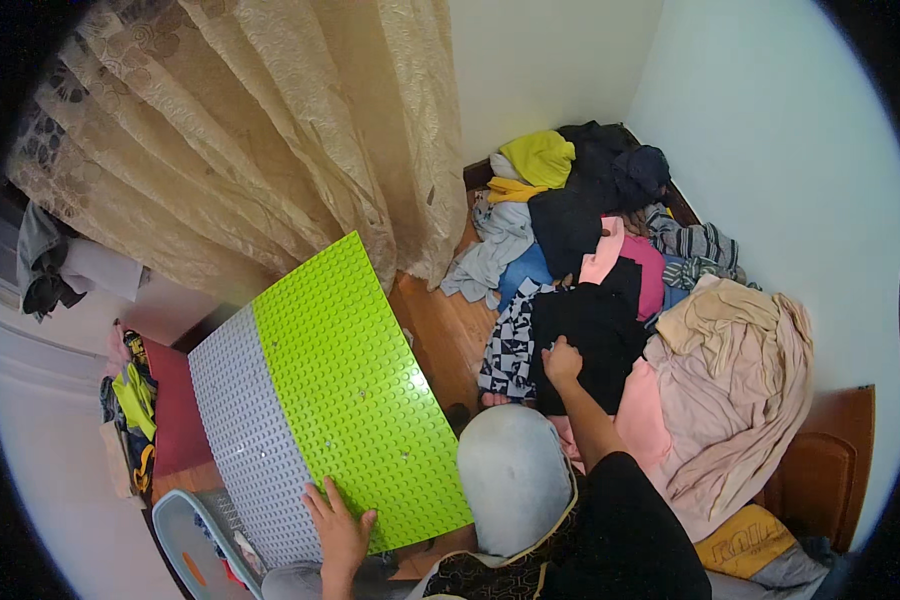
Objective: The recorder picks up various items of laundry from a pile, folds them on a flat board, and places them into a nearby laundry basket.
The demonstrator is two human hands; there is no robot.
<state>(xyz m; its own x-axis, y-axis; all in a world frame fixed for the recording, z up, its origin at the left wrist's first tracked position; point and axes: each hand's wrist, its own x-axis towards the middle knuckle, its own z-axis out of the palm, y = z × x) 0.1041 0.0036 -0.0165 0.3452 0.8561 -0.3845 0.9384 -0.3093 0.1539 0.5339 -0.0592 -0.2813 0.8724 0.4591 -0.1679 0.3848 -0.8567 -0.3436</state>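
Note:
My left hand [338,528] lies flat with its fingers spread on the near edge of a studded board [360,400], half grey and half lime green. Nothing is held in it. To the right, my right hand [562,362] is closed on a black garment [595,325] at the front of a heap of clothes. Beside that garment lies a black-and-white patterned cloth [510,345]. Pink cloth [648,410] is next to my right forearm.
Behind the black garment are dark clothes [570,225] and a lime-yellow garment [538,158]. A large beige cloth [735,400] drapes at the right. A pale grey rounded thing [515,480] sits between my arms. A light-blue tub [175,540] stands lower left; beige curtains [270,130] hang behind.

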